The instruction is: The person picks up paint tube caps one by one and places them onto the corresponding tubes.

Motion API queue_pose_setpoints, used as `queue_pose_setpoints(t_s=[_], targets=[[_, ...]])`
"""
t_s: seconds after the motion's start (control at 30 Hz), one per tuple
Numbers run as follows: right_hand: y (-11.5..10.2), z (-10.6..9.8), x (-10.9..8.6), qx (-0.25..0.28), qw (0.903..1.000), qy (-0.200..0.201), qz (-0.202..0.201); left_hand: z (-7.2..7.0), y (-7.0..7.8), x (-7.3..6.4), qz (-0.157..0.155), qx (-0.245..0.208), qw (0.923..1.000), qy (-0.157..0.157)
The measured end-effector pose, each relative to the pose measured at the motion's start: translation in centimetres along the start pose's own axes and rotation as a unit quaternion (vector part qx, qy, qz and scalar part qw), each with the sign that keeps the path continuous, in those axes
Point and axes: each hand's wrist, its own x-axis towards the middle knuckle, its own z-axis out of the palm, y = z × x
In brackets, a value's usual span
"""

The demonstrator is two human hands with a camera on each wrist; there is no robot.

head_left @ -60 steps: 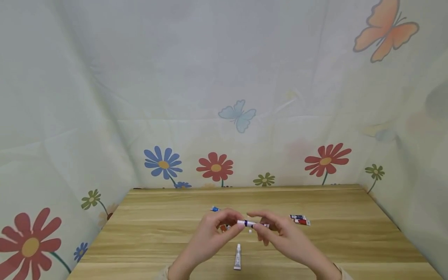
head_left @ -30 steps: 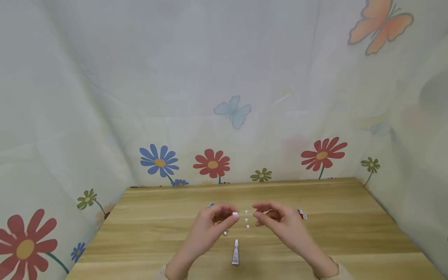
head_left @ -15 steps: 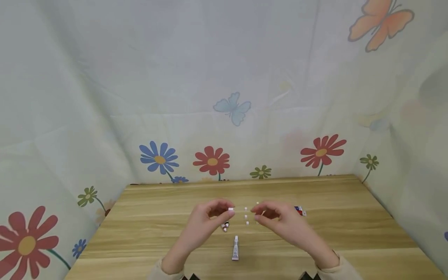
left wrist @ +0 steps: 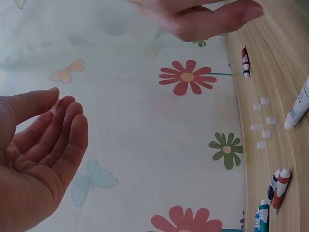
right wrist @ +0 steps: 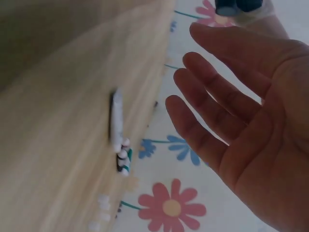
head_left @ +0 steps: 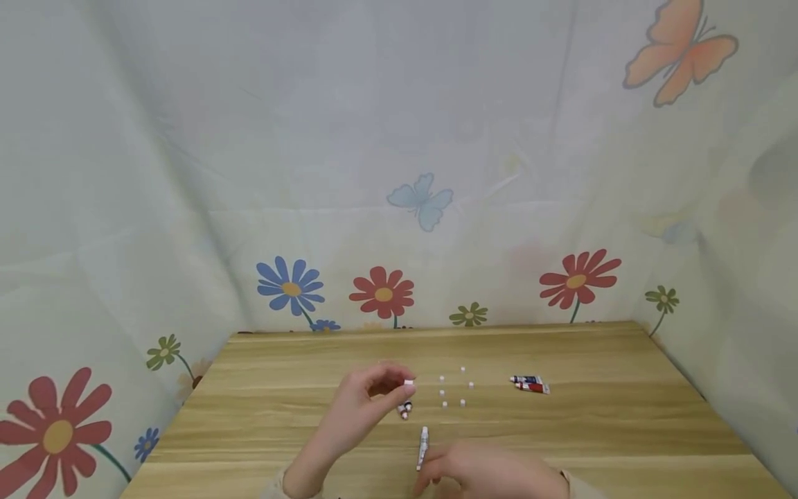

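Note:
My left hand (head_left: 364,402) is raised over the table and pinches a small white cap (head_left: 409,382) between thumb and forefinger. In the left wrist view its other fingers are loosely bent around a bare palm. My right hand (head_left: 486,470) is low at the front, its fingertips overlapping the lower end of a white paint tube (head_left: 424,443). The right wrist view shows that hand's fingers (right wrist: 207,116) spread and relaxed, with nothing between them. Several white caps (head_left: 463,403) stand loose in the middle of the table.
A dark blue and a red paint tube (head_left: 531,388) lie side by side at the right. More paint tubes (left wrist: 282,188), red, dark, green and blue, lie at the left, partly behind my left hand in the head view. Flower-printed cloth (head_left: 474,263) surrounds the wooden table (head_left: 611,388).
The tube seen earlier between both hands is no longer between them. My right hand has dropped away from the left, down and nearer, to the white tube. The left hand stays raised.

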Motion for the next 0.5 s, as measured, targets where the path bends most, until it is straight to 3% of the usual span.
queue_pose_setpoints(t_s=[0.17, 0.33, 0.43, 0.47, 0.5], targets=[[-0.4, 1.5, 0.7, -0.016, 0.9978, -0.061, -0.021, -0.1, -1.6, -0.2, 0.001, 0.005, 1.0, 0.001], [-1.4, 2.7, 0.5, 0.044, 0.9904, -0.1, 0.085, -0.4, -2.6, -0.6, -0.014, -0.003, 0.9999, -0.006], [-1.7, 3.1, 0.0, 0.151, 0.9771, -0.072, 0.132, -0.8, -2.4, -0.9, -0.028, -0.009, 0.9996, -0.006], [-2.0, 3.5, -0.1, 0.19, 0.9633, -0.043, 0.185, -0.9, -2.2, -0.9, -0.027, -0.009, 0.9996, -0.005], [-2.0, 3.6, -0.3, 0.219, 0.9579, -0.025, 0.184, -1.0, -2.0, -0.9, -0.025, -0.004, 0.9997, -0.002]])
